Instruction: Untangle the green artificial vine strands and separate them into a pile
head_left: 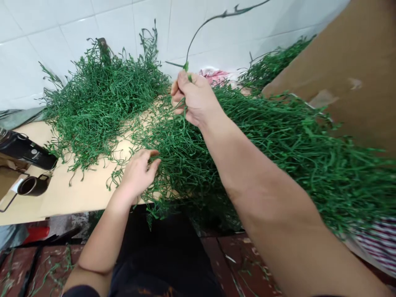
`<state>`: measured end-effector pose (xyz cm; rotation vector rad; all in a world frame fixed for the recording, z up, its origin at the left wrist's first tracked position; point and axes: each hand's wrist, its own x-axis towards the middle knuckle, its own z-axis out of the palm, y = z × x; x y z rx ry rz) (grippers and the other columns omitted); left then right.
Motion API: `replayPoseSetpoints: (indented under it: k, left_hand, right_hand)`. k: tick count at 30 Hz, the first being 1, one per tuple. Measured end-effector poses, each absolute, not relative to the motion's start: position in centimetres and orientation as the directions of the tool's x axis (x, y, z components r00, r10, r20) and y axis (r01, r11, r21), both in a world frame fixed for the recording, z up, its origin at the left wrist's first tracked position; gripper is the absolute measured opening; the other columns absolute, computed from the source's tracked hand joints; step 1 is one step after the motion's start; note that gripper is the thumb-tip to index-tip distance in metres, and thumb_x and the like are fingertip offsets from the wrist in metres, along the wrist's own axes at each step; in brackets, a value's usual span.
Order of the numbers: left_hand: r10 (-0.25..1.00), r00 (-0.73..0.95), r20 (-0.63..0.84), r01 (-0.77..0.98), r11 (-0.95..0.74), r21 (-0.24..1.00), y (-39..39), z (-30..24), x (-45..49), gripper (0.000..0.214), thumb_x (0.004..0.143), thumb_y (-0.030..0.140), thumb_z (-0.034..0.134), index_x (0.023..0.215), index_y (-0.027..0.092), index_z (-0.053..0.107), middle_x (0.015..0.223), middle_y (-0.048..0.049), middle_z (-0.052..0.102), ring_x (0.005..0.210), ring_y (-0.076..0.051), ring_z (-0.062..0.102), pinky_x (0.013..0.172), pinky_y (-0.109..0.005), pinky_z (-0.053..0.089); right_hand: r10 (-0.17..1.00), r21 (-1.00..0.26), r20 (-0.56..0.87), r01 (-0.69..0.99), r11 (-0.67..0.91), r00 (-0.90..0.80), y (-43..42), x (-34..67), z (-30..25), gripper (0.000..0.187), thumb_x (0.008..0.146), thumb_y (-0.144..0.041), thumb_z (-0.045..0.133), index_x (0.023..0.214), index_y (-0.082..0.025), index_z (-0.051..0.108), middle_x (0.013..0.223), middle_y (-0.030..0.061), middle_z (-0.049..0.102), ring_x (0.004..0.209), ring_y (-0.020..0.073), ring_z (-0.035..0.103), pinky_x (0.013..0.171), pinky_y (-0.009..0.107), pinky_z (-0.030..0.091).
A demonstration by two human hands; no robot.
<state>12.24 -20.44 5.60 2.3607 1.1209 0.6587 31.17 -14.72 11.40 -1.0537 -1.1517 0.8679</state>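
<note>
In the head view, the right hand [192,95] pinches a green stem [225,15], which curves up above it, over the stem pile [269,123]. The left hand [139,171], loosely parted, is at the pile's left edge, over the worktop [80,196].

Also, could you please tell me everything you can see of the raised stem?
The stem is thin and dark green, possibly plastic by its look. It is pinched in the grip of the right hand, which hides its lower part. From there it bows upward and toward the picture's right, in front of white tiles, reaching the top edge of the frame. Small offshoots mark its upper stretch. Just above the hand sit a brighter green node and a short spike pointing left.
</note>
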Motion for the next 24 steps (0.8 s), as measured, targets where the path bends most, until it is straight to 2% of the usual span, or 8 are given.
replayPoseSetpoints:
  k: [2,4,7,10,14,20,22,24]
  left_hand:
    - [0.817,0.483,0.315,0.553,-0.564,0.614,-19.8,5.2,12.5,0.042,0.082,0.037,0.05,0.119,0.015,0.05,0.12,-0.0134,0.055,0.103,-0.022,0.054,0.09,-0.041,0.043]
    - [0.817,0.437,0.375,0.478,-0.564,0.673,-19.2,4.8,13.0,0.054,0.08,0.044,0.054,0.125,0.015,0.045,0.127,-0.0153,0.049,0.108,-0.023,0.052,0.09,-0.04,0.044]
    - [0.806,0.458,0.375,0.349,-0.551,0.758,-18.5,4.4,13.9,0.052,0.081,0.047,0.052,0.124,0.016,0.047,0.116,-0.0123,0.056,0.1,-0.02,0.055,0.085,-0.034,0.046]
    - [0.804,0.48,0.351,0.317,-0.532,0.785,-18.2,4.3,14.5,0.033,0.087,0.041,0.044,0.103,0.016,0.059,0.092,-0.0063,0.061,0.085,-0.015,0.056,0.081,-0.029,0.045]
    - [0.804,0.475,0.356,0.332,-0.539,0.774,-18.8,4.6,14.2,0.036,0.091,0.035,0.034,0.069,0.016,0.055,0.072,-0.0021,0.053,0.073,-0.012,0.052,0.074,-0.026,0.042]
    - [0.793,0.508,0.337,0.399,-0.563,0.724,-20.8,4.8,13.7,0.039,0.092,0.036,0.03,0.06,0.018,0.043,0.056,0.0006,0.044,0.061,-0.012,0.045,0.06,-0.025,0.036]
    - [0.755,0.521,0.399,0.404,-0.63,0.664,-22.1,5.0,13.6,0.039,0.092,0.034,0.029,0.059,0.018,0.043,0.056,0.0001,0.045,0.06,-0.012,0.044,0.059,-0.025,0.035]
    - [0.626,0.634,0.453,0.339,-0.752,0.565,-23.5,5.3,13.4,0.037,0.091,0.029,0.03,0.059,0.018,0.045,0.055,0.0,0.047,0.059,-0.011,0.044,0.058,-0.026,0.034]
  right_hand:
    - [0.961,-0.961,0.241,-0.102,0.255,0.132,-15.6,30.1,11.3,0.044,0.083,-0.058,0.043,0.062,-0.02,0.04,0.044,-0.008,0.026,0.037,0.0038,0.021,0.036,0.02,0.019]
    - [0.975,-0.963,0.214,-0.153,0.22,0.054,-16.2,29.3,11.0,0.045,0.082,-0.06,0.045,0.062,-0.02,0.04,0.044,-0.0082,0.026,0.037,0.003,0.021,0.036,0.019,0.018]
    - [0.977,-0.961,0.215,-0.178,0.21,-0.011,-16.6,28.6,10.3,0.047,0.08,-0.062,0.045,0.061,-0.019,0.04,0.045,-0.0082,0.025,0.037,0.002,0.023,0.037,0.017,0.02]
    - [0.969,-0.958,0.247,-0.145,0.247,0.016,-16.4,28.5,9.7,0.047,0.08,-0.061,0.044,0.061,-0.019,0.041,0.045,-0.0079,0.026,0.04,0.0027,0.031,0.041,0.017,0.029]
    - [0.946,-0.953,0.298,-0.004,0.301,0.129,-16.0,28.8,9.2,0.046,0.083,-0.058,0.041,0.06,-0.019,0.041,0.044,-0.0069,0.028,0.047,0.0058,0.043,0.053,0.02,0.038]
    - [0.886,-0.857,0.386,0.456,0.242,0.257,-14.8,28.4,8.6,0.042,0.092,-0.035,0.04,0.054,-0.018,0.042,0.048,-0.003,0.04,0.05,0.0066,0.038,0.058,0.025,0.032]
    - [0.86,-0.832,0.411,0.509,0.219,0.302,-13.9,29.0,8.4,0.042,0.093,-0.032,0.038,0.053,-0.018,0.04,0.05,-0.0027,0.04,0.051,0.0068,0.036,0.061,0.026,0.031]
    - [0.817,-0.873,0.381,0.459,0.165,0.433,-12.9,30.3,8.4,0.043,0.093,-0.035,0.036,0.054,-0.018,0.037,0.051,-0.0031,0.036,0.05,0.0068,0.034,0.06,0.025,0.032]
